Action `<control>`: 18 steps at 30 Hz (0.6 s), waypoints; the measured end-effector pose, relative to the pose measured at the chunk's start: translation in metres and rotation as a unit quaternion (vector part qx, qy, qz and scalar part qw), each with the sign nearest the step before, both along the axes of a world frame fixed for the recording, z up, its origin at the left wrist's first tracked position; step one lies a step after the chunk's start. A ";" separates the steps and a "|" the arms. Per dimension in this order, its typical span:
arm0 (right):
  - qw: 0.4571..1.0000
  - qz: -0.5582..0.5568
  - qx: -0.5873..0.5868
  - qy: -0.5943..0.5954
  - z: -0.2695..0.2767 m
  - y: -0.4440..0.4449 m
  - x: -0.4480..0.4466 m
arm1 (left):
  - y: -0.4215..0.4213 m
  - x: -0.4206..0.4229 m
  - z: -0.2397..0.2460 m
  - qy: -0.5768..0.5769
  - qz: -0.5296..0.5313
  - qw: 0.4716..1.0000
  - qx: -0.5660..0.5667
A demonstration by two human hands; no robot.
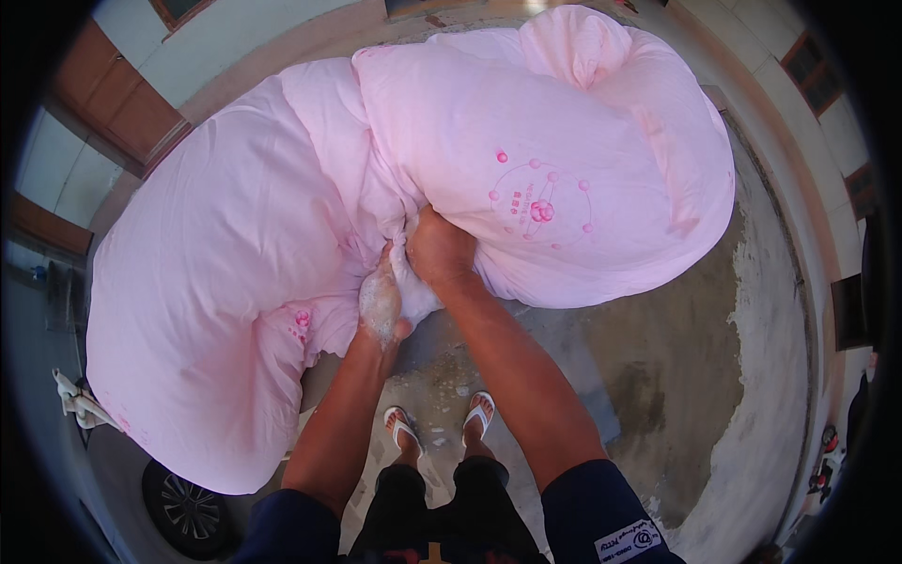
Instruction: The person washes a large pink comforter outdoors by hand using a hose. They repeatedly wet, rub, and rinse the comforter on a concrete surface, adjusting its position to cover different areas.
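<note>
A bulky pink quilt [493, 120] spreads before me in two puffed masses, pinched together at the middle. Pink printed motifs and writing mark its cover. My left hand [381, 297], coated in white soap suds, is closed around bunched cloth at that narrow middle. Just to its right, my right hand [442, 247] grips the same gathered fabric, its fingers partly hidden beneath the quilt's fold. A twisted, paler piece of cloth [403, 271] lies between the two hands. Whatever supports the quilt from below is mostly covered.
Below is a concrete floor [655, 395] with damp patches and foam spots near my white flip-flops [480, 416]. A vehicle wheel [184, 504] and a white bent object [81, 398] are at left. Walls with a brown door [109, 95] and windows [812, 70] surround the area.
</note>
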State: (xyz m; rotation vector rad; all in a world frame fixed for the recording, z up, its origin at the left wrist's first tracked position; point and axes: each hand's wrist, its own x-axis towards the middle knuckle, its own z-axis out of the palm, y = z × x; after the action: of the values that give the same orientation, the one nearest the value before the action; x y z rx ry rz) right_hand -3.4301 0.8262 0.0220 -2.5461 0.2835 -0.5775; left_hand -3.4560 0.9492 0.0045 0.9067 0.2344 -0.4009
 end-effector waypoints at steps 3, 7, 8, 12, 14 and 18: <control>0.992 0.077 0.093 -0.036 0.027 0.096 -0.066 | 0.052 0.013 -0.013 -0.069 -0.007 0.996 0.064; 0.997 0.049 -0.017 -0.062 0.007 0.011 -0.007 | 0.020 -0.004 -0.030 -0.039 0.010 0.989 0.141; 0.999 0.014 -0.021 -0.021 -0.003 0.005 -0.011 | -0.001 -0.017 0.002 0.017 -0.008 0.995 0.093; 0.969 0.111 0.031 -0.219 0.013 0.085 -0.063 | 0.057 0.015 -0.031 -0.013 0.008 0.992 0.122; 0.991 0.067 -0.039 -0.108 0.022 0.032 -0.010 | 0.027 0.013 -0.038 -0.033 0.000 0.999 0.037; 0.993 0.072 0.058 -0.072 0.015 0.080 -0.047 | 0.065 0.013 -0.058 -0.041 -0.030 0.991 0.122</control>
State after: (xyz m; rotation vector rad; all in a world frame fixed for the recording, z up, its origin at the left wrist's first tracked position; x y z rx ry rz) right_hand -3.4766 0.9060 0.0367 -2.3750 0.0780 -0.6648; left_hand -3.4433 1.0140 -0.0533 1.1700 0.1840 -0.3958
